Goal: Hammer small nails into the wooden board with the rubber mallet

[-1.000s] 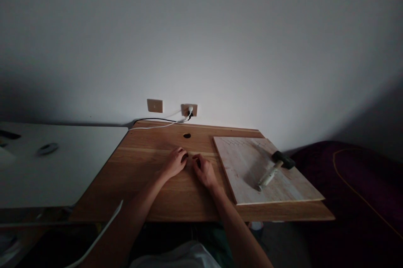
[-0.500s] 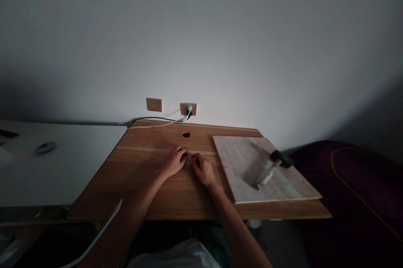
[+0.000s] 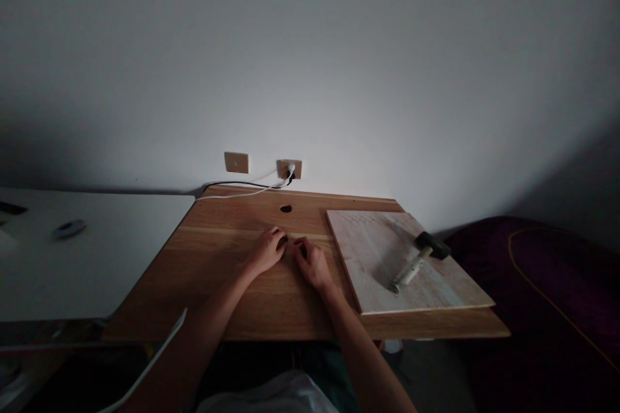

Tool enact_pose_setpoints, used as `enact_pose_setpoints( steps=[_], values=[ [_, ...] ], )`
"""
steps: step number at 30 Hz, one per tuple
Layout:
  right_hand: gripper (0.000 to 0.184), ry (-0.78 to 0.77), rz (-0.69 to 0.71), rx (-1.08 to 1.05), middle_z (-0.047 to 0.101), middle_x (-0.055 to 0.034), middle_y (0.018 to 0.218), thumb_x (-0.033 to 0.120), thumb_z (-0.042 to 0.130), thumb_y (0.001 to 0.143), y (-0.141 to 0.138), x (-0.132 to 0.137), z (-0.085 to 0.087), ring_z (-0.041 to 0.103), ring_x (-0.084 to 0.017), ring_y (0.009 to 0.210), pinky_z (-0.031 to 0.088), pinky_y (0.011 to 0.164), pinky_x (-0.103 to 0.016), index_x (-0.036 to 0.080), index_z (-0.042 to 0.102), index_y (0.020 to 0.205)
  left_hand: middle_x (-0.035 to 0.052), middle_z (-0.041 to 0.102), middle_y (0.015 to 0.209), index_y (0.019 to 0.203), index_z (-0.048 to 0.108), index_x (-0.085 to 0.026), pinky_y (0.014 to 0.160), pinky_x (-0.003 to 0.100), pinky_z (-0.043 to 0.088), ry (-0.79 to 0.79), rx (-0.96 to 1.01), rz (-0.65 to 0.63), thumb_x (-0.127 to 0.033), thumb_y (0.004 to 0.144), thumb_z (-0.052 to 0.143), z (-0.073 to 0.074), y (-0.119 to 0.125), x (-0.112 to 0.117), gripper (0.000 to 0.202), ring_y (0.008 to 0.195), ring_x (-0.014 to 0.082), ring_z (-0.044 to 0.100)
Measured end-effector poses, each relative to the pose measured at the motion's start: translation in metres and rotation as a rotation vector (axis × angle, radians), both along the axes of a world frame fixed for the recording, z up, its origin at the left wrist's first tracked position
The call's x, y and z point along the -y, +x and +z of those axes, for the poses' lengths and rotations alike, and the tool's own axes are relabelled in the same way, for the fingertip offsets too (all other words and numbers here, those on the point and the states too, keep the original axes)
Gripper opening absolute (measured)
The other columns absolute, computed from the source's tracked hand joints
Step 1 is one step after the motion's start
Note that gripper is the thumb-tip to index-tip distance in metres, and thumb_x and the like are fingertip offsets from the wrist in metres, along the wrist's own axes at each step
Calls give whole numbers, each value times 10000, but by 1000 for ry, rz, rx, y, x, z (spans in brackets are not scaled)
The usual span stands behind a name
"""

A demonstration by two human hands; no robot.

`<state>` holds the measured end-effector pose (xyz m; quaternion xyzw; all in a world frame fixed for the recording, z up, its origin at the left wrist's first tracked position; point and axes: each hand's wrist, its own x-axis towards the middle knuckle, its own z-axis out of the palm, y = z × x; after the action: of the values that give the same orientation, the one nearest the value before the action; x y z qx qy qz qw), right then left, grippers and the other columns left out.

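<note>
My left hand (image 3: pixel 269 250) rests on the wooden tabletop (image 3: pixel 203 264), its fingers curled in toward the thumb around a dark, shadowed gap. Just to its right, my right hand (image 3: pixel 312 264) lies in the same curled pose, also with a dark hollow by the thumb. A narrow space separates the two hands, and I see no object in either. Right of my right hand lies a pale, wood-patterned board (image 3: pixel 372 271). A mallet (image 3: pixel 414 268) with a black head (image 3: pixel 433 245) and a light, worn handle lies across that board.
Behind the hands, the tabletop has a dark oval hole (image 3: pixel 286 209). White and black cables run to a wall socket (image 3: pixel 289 169) beside another wall plate (image 3: pixel 236 162). A white table (image 3: pixel 97 271) holding a computer mouse (image 3: pixel 69 229) adjoins on the left. Dark purple fabric (image 3: pixel 489 251) is at right.
</note>
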<state>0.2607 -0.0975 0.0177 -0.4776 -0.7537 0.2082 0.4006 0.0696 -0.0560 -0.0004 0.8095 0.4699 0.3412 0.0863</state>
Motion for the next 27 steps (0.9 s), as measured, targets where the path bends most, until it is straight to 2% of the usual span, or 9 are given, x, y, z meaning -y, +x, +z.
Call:
enact_pose_setpoints(
  steps=[12,27],
  values=[
    [183,15,7,3,795,-83,977,255,497,997,0,-1,-3,760,-227,874,539,798,-283,227,668,1056,73,647,1026,965,683,-194,933,382,533,-1,3,7,-86,910,622,1,1,1,136,1007,239,639],
    [204,2,6,17,787,-80,900,248,487,994,1,1,2,747,-224,796,535,740,-281,206,674,1064,71,646,1040,990,685,-199,939,386,540,-8,-14,-5,-112,924,620,2,0,2,128,997,236,639]
  ],
)
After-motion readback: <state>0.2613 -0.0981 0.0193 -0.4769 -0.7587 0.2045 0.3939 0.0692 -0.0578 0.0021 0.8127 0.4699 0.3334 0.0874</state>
